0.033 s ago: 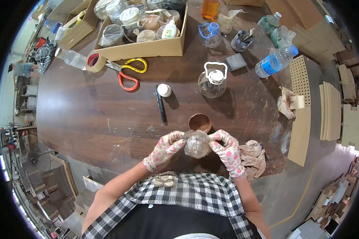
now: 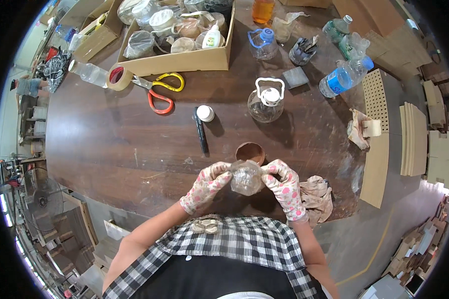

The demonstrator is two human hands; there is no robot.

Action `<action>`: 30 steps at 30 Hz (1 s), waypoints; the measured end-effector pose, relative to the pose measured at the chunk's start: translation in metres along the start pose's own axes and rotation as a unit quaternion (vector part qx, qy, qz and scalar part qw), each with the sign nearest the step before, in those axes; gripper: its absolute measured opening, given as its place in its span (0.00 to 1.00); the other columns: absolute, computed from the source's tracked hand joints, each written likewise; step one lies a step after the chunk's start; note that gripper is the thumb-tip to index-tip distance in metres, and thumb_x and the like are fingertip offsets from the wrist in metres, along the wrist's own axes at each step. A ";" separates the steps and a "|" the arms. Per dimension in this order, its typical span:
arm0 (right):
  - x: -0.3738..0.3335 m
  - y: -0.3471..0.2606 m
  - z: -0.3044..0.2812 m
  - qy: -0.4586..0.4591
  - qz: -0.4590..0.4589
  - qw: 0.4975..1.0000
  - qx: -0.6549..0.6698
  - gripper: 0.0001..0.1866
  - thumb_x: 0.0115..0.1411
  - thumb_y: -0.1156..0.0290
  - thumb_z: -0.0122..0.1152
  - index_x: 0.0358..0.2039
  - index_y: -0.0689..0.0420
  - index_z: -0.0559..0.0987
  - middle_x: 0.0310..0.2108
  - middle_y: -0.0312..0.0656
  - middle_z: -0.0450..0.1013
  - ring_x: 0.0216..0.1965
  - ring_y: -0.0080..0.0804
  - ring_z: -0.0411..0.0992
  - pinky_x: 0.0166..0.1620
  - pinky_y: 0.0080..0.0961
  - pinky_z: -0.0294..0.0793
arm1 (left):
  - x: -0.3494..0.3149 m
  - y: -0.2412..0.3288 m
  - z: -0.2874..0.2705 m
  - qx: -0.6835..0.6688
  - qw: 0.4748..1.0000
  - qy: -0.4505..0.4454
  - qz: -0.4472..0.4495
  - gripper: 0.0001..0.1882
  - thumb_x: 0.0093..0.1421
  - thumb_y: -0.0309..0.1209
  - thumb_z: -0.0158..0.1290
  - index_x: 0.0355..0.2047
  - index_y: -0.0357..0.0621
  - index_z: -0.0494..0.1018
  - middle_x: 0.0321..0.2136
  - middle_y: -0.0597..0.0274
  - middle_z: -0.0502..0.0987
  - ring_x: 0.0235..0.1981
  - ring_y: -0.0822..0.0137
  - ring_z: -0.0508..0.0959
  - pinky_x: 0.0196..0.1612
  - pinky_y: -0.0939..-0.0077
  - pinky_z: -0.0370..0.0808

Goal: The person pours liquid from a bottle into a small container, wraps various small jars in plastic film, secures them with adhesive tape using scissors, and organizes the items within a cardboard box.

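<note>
Between my two hands a clear, crinkled plastic bag (image 2: 247, 179) is stretched near the table's front edge. My left hand (image 2: 207, 185), in a white glove with pink spots, pinches its left side. With thumb and fingers closed, my right hand (image 2: 283, 188), gloved alike, grips the right side. Whether anything is inside the bag, I cannot tell. Just beyond it stands a brown round bowl (image 2: 249, 152), its near part hidden by the bag. A crumpled beige cloth (image 2: 316, 198) lies beside my right hand.
Farther off are a clear jug with a white handle (image 2: 265, 107), a white-capped small bottle (image 2: 205, 113), a black marker (image 2: 200, 132) and scissors (image 2: 159, 97). A cardboard box (image 2: 177, 64) of bagged items stands at the back left. Plastic bottles (image 2: 341, 79) stand at the right.
Both hands have shifted very slightly away from me, and the plastic bag has moved a little with them. Nothing else has visibly moved.
</note>
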State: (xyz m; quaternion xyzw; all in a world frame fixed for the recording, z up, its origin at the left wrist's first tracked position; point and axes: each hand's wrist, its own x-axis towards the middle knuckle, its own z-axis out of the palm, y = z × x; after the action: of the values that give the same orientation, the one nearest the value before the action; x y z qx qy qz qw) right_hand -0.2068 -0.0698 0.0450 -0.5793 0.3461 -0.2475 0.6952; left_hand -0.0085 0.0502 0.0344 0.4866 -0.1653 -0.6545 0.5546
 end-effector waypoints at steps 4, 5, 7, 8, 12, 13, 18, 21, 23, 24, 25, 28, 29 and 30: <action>0.019 0.007 0.000 0.052 -0.079 0.995 -0.021 0.06 0.54 0.78 0.63 0.34 0.61 0.79 0.37 0.35 0.70 0.41 0.24 0.70 0.47 0.21 0.68 | 0.023 -0.009 -0.005 0.098 0.985 0.009 0.140 0.10 0.63 0.27 0.50 0.43 0.38 0.72 0.45 0.66 0.72 0.45 0.77 0.70 0.48 0.80 0.68; 0.023 0.008 -0.002 0.052 -0.111 0.990 -0.063 0.06 0.54 0.78 0.64 0.34 0.61 0.79 0.40 0.35 0.70 0.42 0.25 0.69 0.48 0.22 0.68 | 0.027 -0.011 -0.005 0.141 0.969 0.014 0.204 0.09 0.63 0.27 0.50 0.42 0.38 0.72 0.47 0.64 0.70 0.46 0.77 0.69 0.49 0.80 0.67; 0.030 0.007 0.001 0.055 -0.110 0.991 -0.057 0.06 0.55 0.77 0.63 0.35 0.61 0.79 0.41 0.36 0.70 0.43 0.25 0.69 0.48 0.22 0.68 | 0.031 -0.007 0.000 0.108 0.974 0.026 0.198 0.09 0.63 0.27 0.50 0.42 0.37 0.72 0.49 0.63 0.68 0.47 0.77 0.68 0.49 0.81 0.67; 0.032 0.007 0.003 0.060 -0.110 0.991 -0.051 0.06 0.56 0.77 0.63 0.35 0.61 0.79 0.43 0.36 0.71 0.44 0.25 0.69 0.49 0.22 0.68 | 0.033 -0.003 0.004 0.076 0.978 0.037 0.192 0.08 0.63 0.27 0.49 0.41 0.37 0.72 0.50 0.63 0.66 0.48 0.77 0.67 0.49 0.81 0.67; 0.037 0.012 0.004 0.053 -0.029 0.997 0.046 0.05 0.58 0.77 0.60 0.36 0.61 0.77 0.43 0.38 0.72 0.43 0.23 0.70 0.48 0.21 0.68 | 0.042 -0.002 0.004 0.004 0.992 0.061 0.110 0.10 0.64 0.29 0.50 0.44 0.39 0.71 0.44 0.68 0.72 0.44 0.79 0.70 0.48 0.82 0.68; 0.039 0.011 0.005 0.063 -0.032 0.996 0.052 0.03 0.58 0.77 0.59 0.34 0.61 0.77 0.41 0.38 0.73 0.42 0.22 0.70 0.47 0.20 0.68 | 0.042 0.001 0.006 0.010 0.992 0.066 0.108 0.10 0.64 0.30 0.50 0.44 0.40 0.71 0.40 0.70 0.74 0.41 0.80 0.71 0.48 0.82 0.68; 0.043 0.018 0.008 0.094 -0.005 0.993 0.072 0.04 0.60 0.77 0.58 0.36 0.61 0.76 0.39 0.36 0.74 0.41 0.20 0.69 0.47 0.19 0.68 | 0.046 0.000 0.006 -0.028 0.992 0.090 0.082 0.09 0.64 0.31 0.50 0.42 0.40 0.72 0.37 0.71 0.74 0.39 0.81 0.71 0.46 0.83 0.68; 0.045 0.019 0.009 0.110 0.022 0.991 0.077 0.04 0.61 0.76 0.57 0.37 0.61 0.75 0.37 0.34 0.73 0.39 0.18 0.69 0.46 0.17 0.68 | 0.049 0.002 0.006 -0.014 0.992 0.103 0.071 0.08 0.64 0.31 0.50 0.41 0.41 0.72 0.34 0.73 0.74 0.36 0.82 0.70 0.42 0.84 0.68; 0.048 0.019 0.010 0.109 0.027 0.992 0.065 0.04 0.62 0.75 0.57 0.37 0.61 0.75 0.36 0.33 0.73 0.38 0.17 0.68 0.45 0.17 0.68 | 0.050 0.004 0.006 -0.014 0.992 0.112 0.064 0.08 0.64 0.31 0.51 0.39 0.41 0.72 0.33 0.74 0.74 0.34 0.83 0.69 0.39 0.85 0.67; 0.048 0.016 0.012 0.116 0.035 0.991 0.054 0.04 0.62 0.75 0.56 0.36 0.60 0.75 0.34 0.32 0.72 0.36 0.16 0.67 0.43 0.16 0.67 | 0.051 0.004 0.006 0.005 0.991 0.118 0.057 0.07 0.64 0.31 0.50 0.38 0.41 0.72 0.31 0.75 0.73 0.32 0.83 0.67 0.37 0.86 0.66; 0.049 0.015 0.013 0.123 0.042 0.991 0.044 0.03 0.63 0.74 0.56 0.35 0.60 0.74 0.32 0.30 0.70 0.34 0.15 0.66 0.41 0.16 0.67 | 0.051 0.005 0.006 0.025 0.991 0.124 0.051 0.07 0.64 0.32 0.50 0.37 0.42 0.72 0.30 0.76 0.72 0.31 0.84 0.66 0.35 0.86 0.64; 0.049 0.014 0.016 0.137 0.060 0.987 0.055 0.04 0.63 0.73 0.53 0.32 0.59 0.73 0.28 0.28 0.67 0.31 0.14 0.63 0.37 0.15 0.65 | 0.053 0.007 0.007 0.036 0.991 0.126 0.040 0.06 0.64 0.31 0.49 0.36 0.42 0.72 0.27 0.77 0.70 0.28 0.84 0.63 0.32 0.87 0.62; 0.049 0.015 0.016 0.137 0.060 0.987 0.056 0.04 0.63 0.73 0.53 0.32 0.59 0.73 0.28 0.28 0.67 0.31 0.14 0.63 0.37 0.15 0.65 | 0.053 0.007 0.007 0.037 0.991 0.126 0.040 0.06 0.64 0.31 0.49 0.36 0.42 0.72 0.27 0.77 0.70 0.28 0.84 0.63 0.32 0.87 0.62; 0.050 0.015 0.016 0.138 0.073 0.987 0.049 0.04 0.64 0.73 0.53 0.31 0.59 0.73 0.27 0.28 0.66 0.30 0.14 0.62 0.36 0.15 0.64 | 0.054 0.006 0.006 0.045 0.990 0.130 0.025 0.06 0.64 0.31 0.48 0.36 0.42 0.72 0.27 0.77 0.69 0.28 0.84 0.63 0.32 0.87 0.62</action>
State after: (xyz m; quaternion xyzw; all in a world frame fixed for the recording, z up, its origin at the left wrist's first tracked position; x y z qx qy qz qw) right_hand -0.1635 -0.0938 0.0219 -0.4779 0.4675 -0.2907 0.6845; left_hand -0.0055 -0.0014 0.0176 0.5878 -0.1330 -0.5636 0.5650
